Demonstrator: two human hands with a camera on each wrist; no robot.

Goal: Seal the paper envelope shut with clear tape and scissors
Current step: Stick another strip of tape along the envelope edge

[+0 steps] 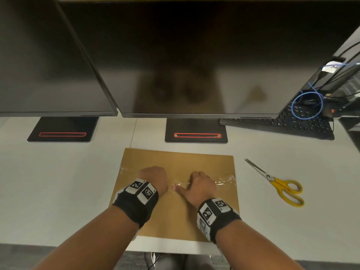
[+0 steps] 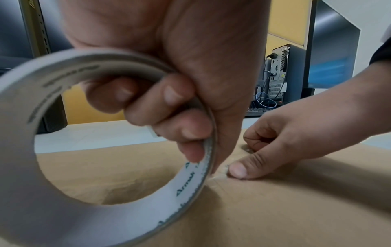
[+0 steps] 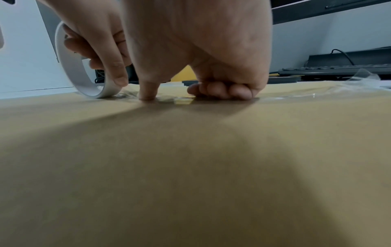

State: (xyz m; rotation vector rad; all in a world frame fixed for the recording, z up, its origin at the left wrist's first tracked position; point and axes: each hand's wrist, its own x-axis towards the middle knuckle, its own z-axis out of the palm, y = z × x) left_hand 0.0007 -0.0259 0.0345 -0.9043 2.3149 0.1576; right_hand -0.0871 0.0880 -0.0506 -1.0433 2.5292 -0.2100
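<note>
Fingers [image 2: 148, 107] round tape roll [image 2: 88, 208], wrist-view only.

Head view steeply down over the envelope [image 1: 175, 201]; both wrist views low, close, facing across it.

Tape roll [image 2: 88, 200] hidden under left hand [image 1: 153, 177] in head view; cut off at left wrist view's edge.

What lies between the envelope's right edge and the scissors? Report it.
Only bare white desk separates the envelope from the scissors, as the head view shows.
</note>
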